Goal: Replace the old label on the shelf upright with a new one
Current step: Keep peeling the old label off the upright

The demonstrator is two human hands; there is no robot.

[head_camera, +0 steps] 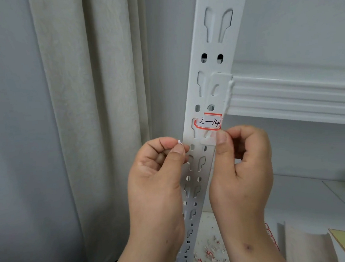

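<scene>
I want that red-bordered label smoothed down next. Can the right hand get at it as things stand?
Probably yes. The right hand sits just below the label on the upright, thumb tip near its lower edge, and nothing lies between them. Its fingers look curled, possibly around something hidden.

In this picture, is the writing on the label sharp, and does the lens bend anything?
Head view: the label reads sharply, "2-14"; light is soft and even, without glare; the wide lens bows the shelf upright; the torn scraps at the bottom look slightly soft.
</scene>
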